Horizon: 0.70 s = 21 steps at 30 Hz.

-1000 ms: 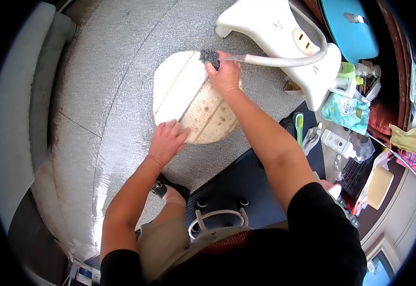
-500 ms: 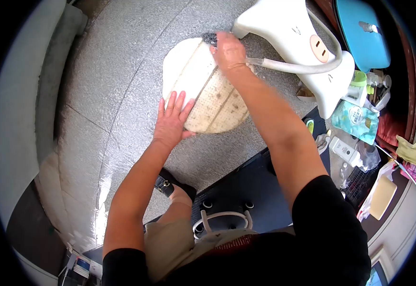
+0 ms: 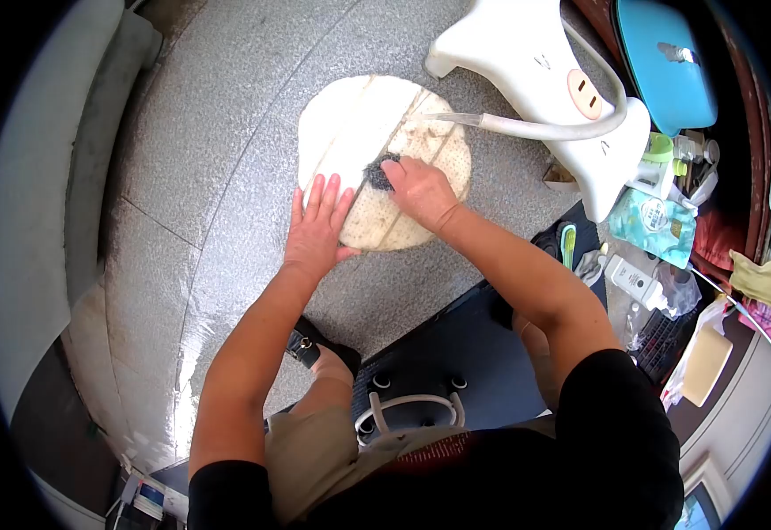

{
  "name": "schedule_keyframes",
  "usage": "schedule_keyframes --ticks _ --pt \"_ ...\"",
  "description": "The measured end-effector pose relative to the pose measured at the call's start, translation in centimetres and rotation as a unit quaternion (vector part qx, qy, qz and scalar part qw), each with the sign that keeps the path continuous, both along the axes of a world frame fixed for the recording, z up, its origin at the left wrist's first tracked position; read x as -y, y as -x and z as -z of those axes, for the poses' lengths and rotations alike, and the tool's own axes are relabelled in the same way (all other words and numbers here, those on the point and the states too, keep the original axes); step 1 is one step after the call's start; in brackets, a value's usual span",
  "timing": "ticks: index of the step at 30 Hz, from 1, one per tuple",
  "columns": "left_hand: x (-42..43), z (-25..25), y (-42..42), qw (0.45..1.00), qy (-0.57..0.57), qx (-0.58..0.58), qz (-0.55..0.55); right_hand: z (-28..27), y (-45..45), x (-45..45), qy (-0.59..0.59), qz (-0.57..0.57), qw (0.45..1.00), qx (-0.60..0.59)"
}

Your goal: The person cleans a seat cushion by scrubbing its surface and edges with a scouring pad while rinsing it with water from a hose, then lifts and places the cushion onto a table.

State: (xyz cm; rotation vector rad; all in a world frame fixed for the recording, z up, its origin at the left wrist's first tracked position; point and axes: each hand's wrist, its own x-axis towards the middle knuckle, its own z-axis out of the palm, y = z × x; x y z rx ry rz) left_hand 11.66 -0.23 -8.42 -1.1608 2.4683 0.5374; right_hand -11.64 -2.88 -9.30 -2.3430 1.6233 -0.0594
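A pale, rounded mat (image 3: pixel 341 124) with long seams lies on the grey floor; its right part shows brownish spots. My left hand (image 3: pixel 317 231) rests flat with spread fingers on the mat's lower left edge. My right hand (image 3: pixel 419 190) presses a dark grey scrubbing pad (image 3: pixel 379 173) onto the mat near its middle, fingers closed round the pad. A pale hose (image 3: pixel 536 130) comes in from the right, its clear end (image 3: pixel 447 117) over the mat's upper right part.
A white stool (image 3: pixel 527 53) with a pig-snout design stands at the upper right, near a blue basin (image 3: pixel 668 71). Bottles, a teal pouch (image 3: pixel 653 221) and a green brush (image 3: pixel 567 245) lie to the right. A dark board (image 3: pixel 430 353) lies below the mat.
My right hand has moved with the pad from the mat's top edge down to its middle. My left hand, first curled at the lower edge, has spread out on the mat. The view has shifted slightly.
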Motion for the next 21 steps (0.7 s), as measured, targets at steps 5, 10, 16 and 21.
schedule_keyframes --ticks 5,10,16,21 --pt "-0.3 0.2 0.4 1.000 0.009 0.001 -0.016 -1.6 3.1 5.7 0.019 0.192 0.981 0.030" --pt "0.2 -0.2 0.9 1.000 -0.002 0.019 -0.025 0.2 -3.3 0.8 -0.022 0.006 0.993 0.112" --pt "-0.3 -0.1 0.8 0.999 -0.007 0.008 -0.032 -1.0 1.5 7.7 0.048 0.166 0.984 0.046" --pt "0.0 -0.2 0.8 0.999 -0.002 0.006 -0.032 0.1 -3.1 -0.3 -0.004 0.072 0.994 0.086"
